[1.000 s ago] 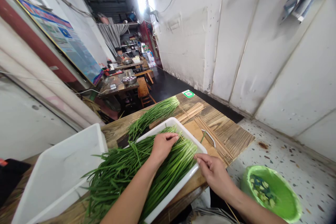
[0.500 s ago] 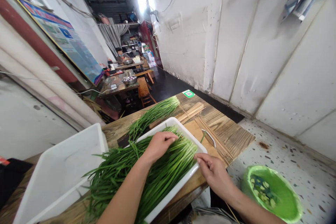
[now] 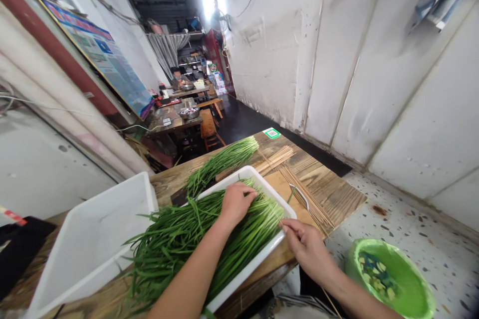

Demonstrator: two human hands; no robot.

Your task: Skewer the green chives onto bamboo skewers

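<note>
Long green garlic chives point(image 3: 179, 239) fill a white plastic tray point(image 3: 264, 182), their pale stem ends toward the right and leaves spilling over the left side. My left hand point(image 3: 237, 202) rests over the stem ends, its fingers curled and pinched together on some chives; the fingertips are partly hidden. At the tray's right rim, my right hand point(image 3: 305, 241) pinches a thin bamboo skewer point(image 3: 331, 301). Its tip points at the stem ends, and its rear length shows below my wrist.
Another chive bundle point(image 3: 224, 162) lies behind the tray, near loose skewers point(image 3: 307, 197) and a wooden board point(image 3: 279, 184). A second white tray point(image 3: 93, 239) stands left. A green lined bin point(image 3: 407, 269) sits on the floor at right. A person point(image 3: 181, 81) sits far back.
The view has shifted slightly, so the scene sits a little further right. My left hand has moved very slightly over the stems; my right hand keeps its pinch at the rim.
</note>
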